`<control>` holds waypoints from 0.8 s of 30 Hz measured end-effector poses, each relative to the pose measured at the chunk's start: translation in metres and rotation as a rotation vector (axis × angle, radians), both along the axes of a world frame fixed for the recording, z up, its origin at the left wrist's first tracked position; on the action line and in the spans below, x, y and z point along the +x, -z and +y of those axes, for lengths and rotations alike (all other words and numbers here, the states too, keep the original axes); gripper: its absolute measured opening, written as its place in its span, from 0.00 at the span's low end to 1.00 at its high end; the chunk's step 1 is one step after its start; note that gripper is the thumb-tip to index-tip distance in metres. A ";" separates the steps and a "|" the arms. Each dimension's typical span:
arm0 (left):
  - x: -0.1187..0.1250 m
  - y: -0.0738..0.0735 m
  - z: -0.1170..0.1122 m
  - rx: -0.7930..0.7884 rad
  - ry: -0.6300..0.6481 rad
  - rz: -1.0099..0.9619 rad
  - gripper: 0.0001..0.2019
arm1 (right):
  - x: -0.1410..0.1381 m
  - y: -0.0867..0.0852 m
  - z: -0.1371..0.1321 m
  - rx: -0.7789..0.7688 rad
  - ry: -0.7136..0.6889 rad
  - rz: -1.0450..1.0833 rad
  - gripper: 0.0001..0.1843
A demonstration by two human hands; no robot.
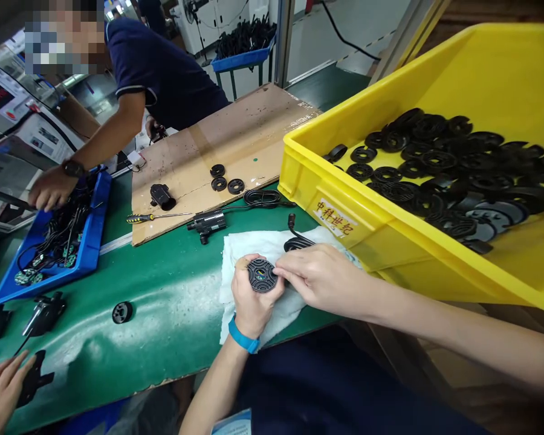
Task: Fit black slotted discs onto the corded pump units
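My left hand point(252, 308), with a blue band at the wrist, is closed around a round black grooved part point(262, 275). Curved ridges cover its upward face, and its centre shows small coloured spots. The fingers of my right hand point(315, 273) are pinched together at the part's right edge; anything small between them is hidden. Both hands are above a white cloth point(236, 244) on the green mat. Just behind my right hand, a coiled black cable point(298, 243) with a plug end lies on the cloth.
On my right stands a yellow bin point(344, 211) of black rings. A cardboard sheet point(194, 151) carries several black parts and a screwdriver point(140, 218). Beside it lies a cabled black pump-like unit point(208, 222). A co-worker's hand point(54, 188) is over a blue tray point(93, 254); another person's hand point(2, 386) is lower left.
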State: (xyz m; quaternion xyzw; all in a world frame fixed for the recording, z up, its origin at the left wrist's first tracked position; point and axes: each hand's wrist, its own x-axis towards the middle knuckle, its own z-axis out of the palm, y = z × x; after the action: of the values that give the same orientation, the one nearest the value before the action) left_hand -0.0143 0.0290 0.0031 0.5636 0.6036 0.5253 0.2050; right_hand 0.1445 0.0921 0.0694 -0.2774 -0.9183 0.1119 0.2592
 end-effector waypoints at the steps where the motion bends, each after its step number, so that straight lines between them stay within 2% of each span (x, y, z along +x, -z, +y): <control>1: 0.000 0.001 0.000 -0.013 -0.005 -0.002 0.20 | 0.000 0.000 0.000 0.022 -0.003 -0.019 0.17; 6: 0.004 0.004 0.001 -0.057 -0.003 -0.010 0.21 | 0.000 0.002 -0.002 0.106 -0.002 -0.086 0.15; 10: 0.001 -0.003 0.001 -0.103 0.037 -0.029 0.22 | 0.002 0.003 -0.005 0.123 0.030 -0.078 0.16; 14: -0.017 -0.020 -0.001 -0.176 0.300 -0.056 0.29 | 0.004 0.004 -0.003 0.080 0.040 -0.056 0.16; 17: -0.032 -0.031 0.001 -0.251 0.434 -0.113 0.26 | 0.004 0.004 0.002 0.096 0.019 -0.027 0.16; 20: -0.037 -0.036 0.005 -0.269 0.435 -0.152 0.21 | 0.002 0.005 0.006 0.133 0.011 0.002 0.15; 22: -0.032 -0.036 0.005 -0.242 0.390 -0.154 0.18 | 0.000 0.008 0.003 0.179 0.052 0.040 0.15; 24: -0.022 -0.035 0.002 -0.214 0.315 -0.160 0.15 | -0.004 0.015 -0.009 0.230 0.125 0.166 0.14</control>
State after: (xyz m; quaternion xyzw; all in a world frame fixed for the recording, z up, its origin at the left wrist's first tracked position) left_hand -0.0365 0.0310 0.0379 0.5825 0.5424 0.4627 0.3905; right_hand 0.1410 0.0833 0.0544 -0.2922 -0.8815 0.0119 0.3706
